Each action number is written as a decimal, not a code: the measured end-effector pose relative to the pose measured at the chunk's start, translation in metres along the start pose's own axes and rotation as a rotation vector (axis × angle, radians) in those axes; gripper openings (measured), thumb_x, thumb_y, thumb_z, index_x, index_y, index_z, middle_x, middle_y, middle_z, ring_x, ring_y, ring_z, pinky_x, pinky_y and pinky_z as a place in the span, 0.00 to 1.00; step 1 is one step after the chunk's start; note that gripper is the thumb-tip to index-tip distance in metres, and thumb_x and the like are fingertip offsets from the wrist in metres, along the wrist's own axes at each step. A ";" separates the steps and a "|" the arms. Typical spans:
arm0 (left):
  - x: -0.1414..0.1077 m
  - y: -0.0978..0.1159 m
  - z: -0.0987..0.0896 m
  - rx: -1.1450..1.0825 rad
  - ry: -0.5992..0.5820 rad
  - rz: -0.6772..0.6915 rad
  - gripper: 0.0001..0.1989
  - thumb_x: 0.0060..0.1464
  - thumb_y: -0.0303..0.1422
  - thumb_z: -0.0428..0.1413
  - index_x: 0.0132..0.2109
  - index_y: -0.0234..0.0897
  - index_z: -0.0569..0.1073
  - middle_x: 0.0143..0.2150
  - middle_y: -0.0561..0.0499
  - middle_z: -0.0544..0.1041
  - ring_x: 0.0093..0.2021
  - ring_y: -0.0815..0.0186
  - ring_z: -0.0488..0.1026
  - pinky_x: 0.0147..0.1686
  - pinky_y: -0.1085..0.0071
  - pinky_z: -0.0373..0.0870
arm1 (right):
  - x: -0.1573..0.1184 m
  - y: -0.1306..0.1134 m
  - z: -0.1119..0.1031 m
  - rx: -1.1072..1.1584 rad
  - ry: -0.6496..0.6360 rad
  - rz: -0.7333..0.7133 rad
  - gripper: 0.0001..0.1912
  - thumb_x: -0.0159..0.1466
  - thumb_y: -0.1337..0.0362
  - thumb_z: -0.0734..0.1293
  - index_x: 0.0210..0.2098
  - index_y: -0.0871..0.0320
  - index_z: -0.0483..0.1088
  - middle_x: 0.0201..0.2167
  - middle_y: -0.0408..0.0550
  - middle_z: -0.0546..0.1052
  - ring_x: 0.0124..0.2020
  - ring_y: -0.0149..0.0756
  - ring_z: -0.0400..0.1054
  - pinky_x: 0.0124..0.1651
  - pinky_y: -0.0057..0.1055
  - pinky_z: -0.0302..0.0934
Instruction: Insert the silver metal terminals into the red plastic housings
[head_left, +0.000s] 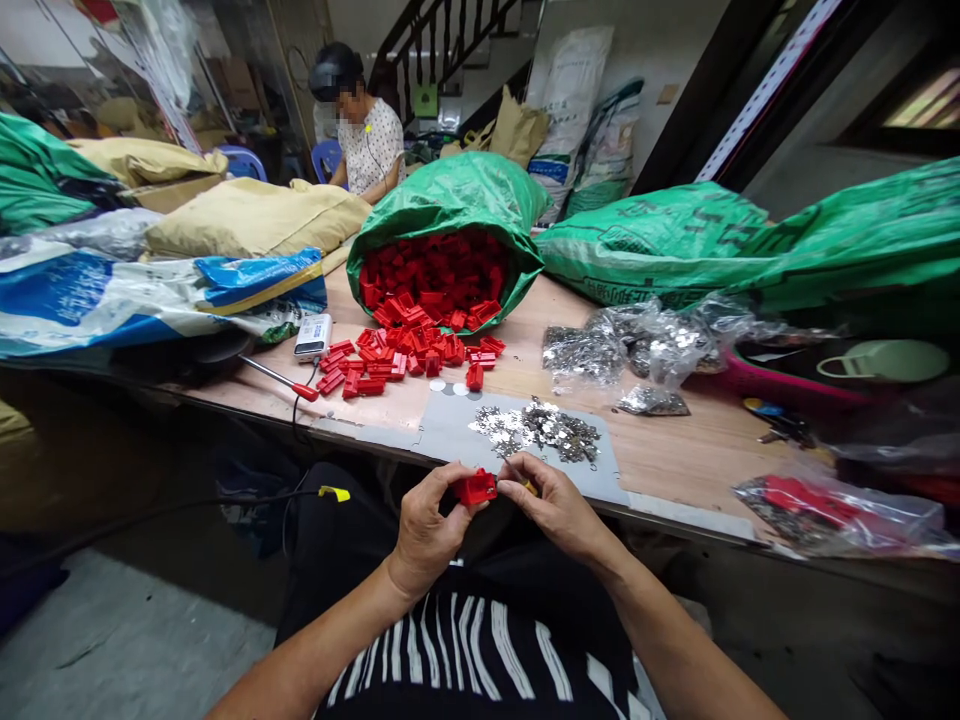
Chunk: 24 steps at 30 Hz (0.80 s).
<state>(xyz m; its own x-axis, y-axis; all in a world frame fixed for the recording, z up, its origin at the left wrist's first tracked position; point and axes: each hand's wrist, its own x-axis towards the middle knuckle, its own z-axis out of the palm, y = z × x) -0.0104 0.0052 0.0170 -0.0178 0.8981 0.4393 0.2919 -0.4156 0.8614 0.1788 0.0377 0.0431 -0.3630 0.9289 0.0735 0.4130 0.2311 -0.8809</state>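
Note:
My left hand pinches a small red plastic part between thumb and fingers, just off the table's front edge. Against the right end of that part, the fingertips of my right hand are pressed together. A thin tool with a yellow handle lies in the right hand, its shaft partly covered by the fingers. Whether a small metal piece is also pinched there is too small to tell. Beyond my hands, silvery metal pieces are heaped on a grey sheet. Loose red parts spill from a green sack.
Bags of metal pieces lie right of the sack, near a pink basket. A red-handled tool and a white device with a cable sit at left. Across the table is another person. A black cable hangs at left.

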 end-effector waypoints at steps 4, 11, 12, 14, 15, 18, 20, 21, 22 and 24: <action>0.000 0.002 0.000 -0.007 -0.002 0.016 0.15 0.49 0.29 0.61 0.46 0.43 0.75 0.44 0.48 0.80 0.47 0.59 0.76 0.49 0.64 0.71 | 0.002 0.004 0.006 0.051 -0.016 0.008 0.11 0.63 0.56 0.64 0.31 0.57 0.64 0.28 0.41 0.65 0.32 0.31 0.59 0.36 0.27 0.57; -0.002 0.002 0.003 -0.041 -0.010 0.027 0.15 0.49 0.28 0.62 0.46 0.43 0.75 0.44 0.49 0.80 0.47 0.60 0.76 0.49 0.65 0.71 | 0.004 0.009 0.005 0.225 -0.089 0.058 0.15 0.60 0.53 0.67 0.30 0.57 0.61 0.28 0.39 0.62 0.30 0.29 0.56 0.33 0.25 0.55; -0.003 0.002 0.003 -0.045 -0.016 0.029 0.15 0.49 0.28 0.62 0.46 0.43 0.75 0.44 0.49 0.80 0.46 0.60 0.77 0.49 0.65 0.72 | 0.005 0.009 0.006 0.248 -0.101 0.064 0.15 0.60 0.54 0.67 0.30 0.57 0.61 0.27 0.39 0.61 0.29 0.29 0.55 0.32 0.25 0.54; -0.003 0.003 0.005 -0.047 -0.025 0.037 0.15 0.49 0.28 0.61 0.46 0.43 0.75 0.44 0.49 0.80 0.45 0.61 0.77 0.48 0.65 0.72 | 0.006 0.009 0.006 0.282 -0.117 0.072 0.15 0.60 0.54 0.67 0.30 0.57 0.59 0.27 0.38 0.60 0.28 0.28 0.53 0.31 0.25 0.53; -0.004 0.003 0.006 -0.046 -0.029 0.041 0.15 0.49 0.27 0.61 0.46 0.43 0.75 0.44 0.49 0.80 0.45 0.61 0.77 0.48 0.65 0.72 | 0.006 0.009 0.007 0.293 -0.121 0.076 0.15 0.60 0.54 0.67 0.30 0.57 0.59 0.26 0.38 0.59 0.28 0.28 0.53 0.30 0.24 0.52; -0.005 0.002 0.007 -0.044 -0.035 0.045 0.15 0.50 0.27 0.60 0.46 0.43 0.75 0.44 0.49 0.80 0.45 0.62 0.77 0.48 0.65 0.72 | 0.007 0.010 0.011 0.324 -0.136 0.105 0.16 0.59 0.53 0.67 0.29 0.57 0.58 0.25 0.37 0.58 0.26 0.27 0.51 0.27 0.24 0.49; -0.006 0.000 0.007 -0.044 -0.042 0.033 0.14 0.49 0.27 0.61 0.45 0.42 0.75 0.43 0.49 0.80 0.44 0.62 0.77 0.47 0.66 0.72 | 0.006 0.011 0.014 0.365 -0.151 0.148 0.17 0.59 0.52 0.67 0.30 0.56 0.58 0.24 0.36 0.58 0.24 0.26 0.49 0.25 0.24 0.47; -0.006 -0.001 0.006 -0.047 -0.047 0.018 0.14 0.49 0.27 0.61 0.45 0.42 0.75 0.42 0.49 0.80 0.44 0.62 0.77 0.46 0.66 0.73 | 0.006 0.012 0.016 0.394 -0.161 0.175 0.18 0.59 0.51 0.67 0.31 0.56 0.58 0.24 0.36 0.58 0.23 0.25 0.48 0.24 0.24 0.45; -0.007 -0.003 0.006 -0.054 -0.055 -0.001 0.14 0.49 0.28 0.61 0.45 0.41 0.75 0.42 0.48 0.80 0.43 0.62 0.77 0.45 0.66 0.73 | 0.004 0.013 0.017 0.429 -0.175 0.202 0.18 0.59 0.51 0.68 0.32 0.56 0.58 0.24 0.35 0.58 0.22 0.25 0.47 0.23 0.24 0.44; -0.009 -0.006 0.005 -0.082 -0.072 -0.050 0.14 0.49 0.29 0.62 0.44 0.40 0.74 0.41 0.48 0.80 0.41 0.62 0.78 0.43 0.67 0.74 | 0.001 0.015 0.019 0.517 -0.218 0.249 0.20 0.58 0.49 0.68 0.33 0.56 0.57 0.23 0.34 0.58 0.21 0.24 0.45 0.22 0.24 0.41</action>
<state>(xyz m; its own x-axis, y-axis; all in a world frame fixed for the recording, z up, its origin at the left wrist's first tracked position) -0.0070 0.0008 0.0064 0.0394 0.9246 0.3788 0.2130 -0.3782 0.9009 0.1682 0.0366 0.0211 -0.4926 0.8439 -0.2128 0.0682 -0.2064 -0.9761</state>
